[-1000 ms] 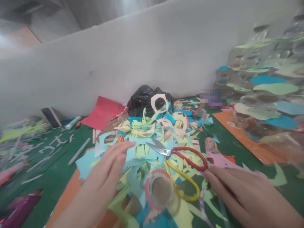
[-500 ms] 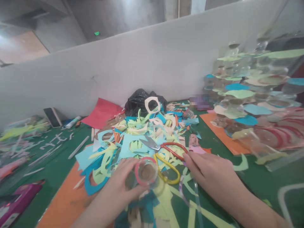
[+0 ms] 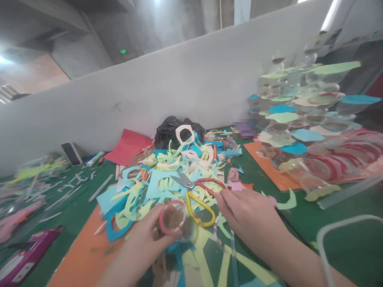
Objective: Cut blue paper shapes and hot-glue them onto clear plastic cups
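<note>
My left hand (image 3: 148,233) is closed around a small clear plastic cup (image 3: 172,217) with a red band at its rim. The cup is tilted, its round opening partly facing me. My right hand (image 3: 243,207) is closed at the red handle of a pair of scissors (image 3: 187,181); the yellow handle (image 3: 202,213) hangs free beside the cup. The scissor blades are parted and point left, over a light blue paper sheet (image 3: 154,181). Around both hands spreads a heap of paper scraps (image 3: 179,157) in green, blue and cream.
To the right rises a stack of clear plastic cups (image 3: 279,127) with coloured paper pieces, by an orange sheet (image 3: 266,163). A black plastic bag (image 3: 166,131) lies against the white partition (image 3: 191,75). On the left are a phone (image 3: 71,154), a purple tool (image 3: 32,255) and white strips.
My view has swung slightly right. The cup in my left hand has tipped, so more of its side shows. My right hand stays at the scissors.
</note>
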### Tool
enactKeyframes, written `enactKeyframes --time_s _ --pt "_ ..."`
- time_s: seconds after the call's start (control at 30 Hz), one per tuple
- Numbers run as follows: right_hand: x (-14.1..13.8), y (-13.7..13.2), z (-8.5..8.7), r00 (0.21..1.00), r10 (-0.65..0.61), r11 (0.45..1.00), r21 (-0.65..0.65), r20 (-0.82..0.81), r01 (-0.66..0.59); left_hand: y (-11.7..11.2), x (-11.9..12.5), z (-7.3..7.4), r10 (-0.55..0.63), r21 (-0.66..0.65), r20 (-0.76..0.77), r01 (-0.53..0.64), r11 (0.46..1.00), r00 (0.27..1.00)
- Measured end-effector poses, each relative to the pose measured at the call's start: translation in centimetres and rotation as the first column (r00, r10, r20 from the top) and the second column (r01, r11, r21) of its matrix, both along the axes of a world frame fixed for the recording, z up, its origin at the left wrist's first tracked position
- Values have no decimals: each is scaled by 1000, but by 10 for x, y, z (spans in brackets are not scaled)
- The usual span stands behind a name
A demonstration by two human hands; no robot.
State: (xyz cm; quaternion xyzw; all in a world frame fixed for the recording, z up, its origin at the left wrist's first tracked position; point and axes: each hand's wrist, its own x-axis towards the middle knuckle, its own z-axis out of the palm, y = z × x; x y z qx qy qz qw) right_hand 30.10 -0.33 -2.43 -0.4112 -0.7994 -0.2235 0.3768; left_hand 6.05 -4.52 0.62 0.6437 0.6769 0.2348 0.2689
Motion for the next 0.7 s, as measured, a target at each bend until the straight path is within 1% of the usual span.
enactKeyframes --time_s 0.1,0.2,0.33,0.4,0.47,0.57,0.63,0.7 --pt "1 0 -1 1000 -7 1000 1 9 7 -3 0 -2 -20 -38 21 21 999 1000" --pt "1 0 -1 1000 -4 1000 -11 -11 4 -4 -3 -3 -60 -57 7 61 997 998" --pt "1 2 -1 999 -7 999 -40 -40 5 -6 -16 -2 -99 1 -93 99 995 991" --pt "1 3 0 999 -14 999 -32 -30 13 -7 -28 0 -64 53 -154 73 996 986" --pt "4 4 0 999 -25 999 -29 32 26 -10 -43 4 0 79 -188 16 997 982" --pt "14 6 0 967 -104 993 -34 231 115 -16 -65 9 76 87 -175 -62 994 982" --pt "24 7 -3 929 -178 976 -62 325 209 -23 -75 10 101 105 -151 -86 991 983" --pt "34 8 -9 906 -208 954 -128 369 271 -30 -80 10 91 132 -150 -71 989 984"
